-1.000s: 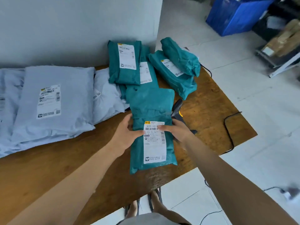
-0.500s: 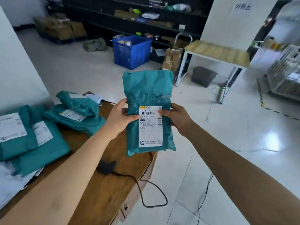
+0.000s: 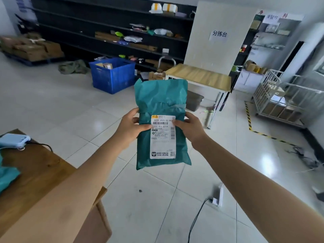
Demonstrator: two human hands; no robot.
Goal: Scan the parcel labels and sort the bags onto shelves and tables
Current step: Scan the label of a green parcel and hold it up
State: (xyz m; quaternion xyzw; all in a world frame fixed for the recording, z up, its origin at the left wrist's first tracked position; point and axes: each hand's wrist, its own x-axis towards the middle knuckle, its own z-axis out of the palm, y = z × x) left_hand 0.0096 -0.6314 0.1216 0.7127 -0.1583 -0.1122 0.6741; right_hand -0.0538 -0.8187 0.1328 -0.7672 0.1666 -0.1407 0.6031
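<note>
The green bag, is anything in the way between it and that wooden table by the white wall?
Nothing visible blocks it. Both the left hand and right hand hold the green bag up over bare floor tiles. The wooden table stands straight ahead; the blue crate sits off to the left.

1. Both bare arms reach forward from the lower corners of the view and converge toward the centre, held up in the air.
2. The left hand (image 3: 130,126) grips the left edge of a teal parcel bag (image 3: 162,123), thumb laid across the front and pointing right, fingers wrapped behind out of sight.
3. The right hand (image 3: 190,128) mirrors it on the right edge, thumb on the front pointing left, fingers hidden behind.
4. The two thumb tips lie on the bag's white label, near each other but apart.
5. Both wrists are nearly straight, forearms angled upward and inward, sleeves not visible.
</note>
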